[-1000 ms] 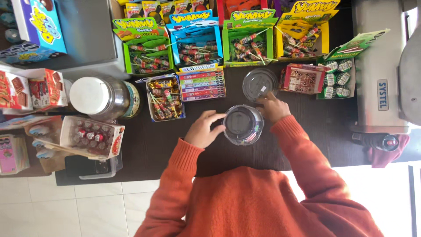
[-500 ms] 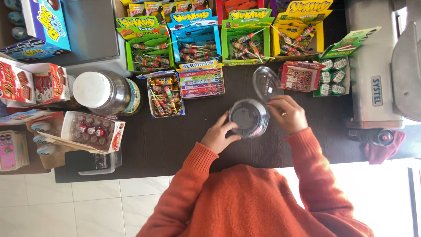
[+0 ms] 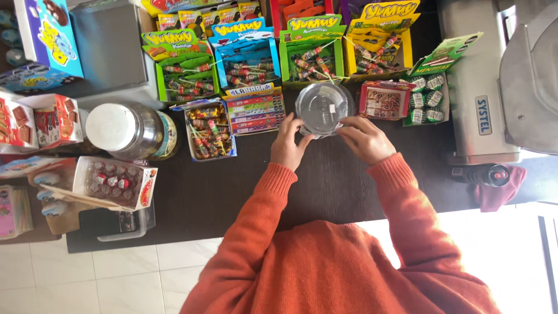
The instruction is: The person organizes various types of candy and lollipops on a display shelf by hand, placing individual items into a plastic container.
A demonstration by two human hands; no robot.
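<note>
both the left hand (image 3: 289,145) and right hand (image 3: 364,138) curl their fingers around a clear jar (image 3: 324,108) near the counter's (image 3: 232,192) far edge.

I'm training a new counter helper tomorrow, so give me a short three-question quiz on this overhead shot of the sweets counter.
1. True or false: both hands touch the clear plastic jar.
2. Which sits directly beside the jar, toward the right hand? A) the white-lidded jar B) the small red box C) the blue display box
3. Fill in: the left hand comes out of an ______ sleeve.

Key: 1 true; 2 B, the small red box; 3 orange, as on the orange sleeve.
</note>
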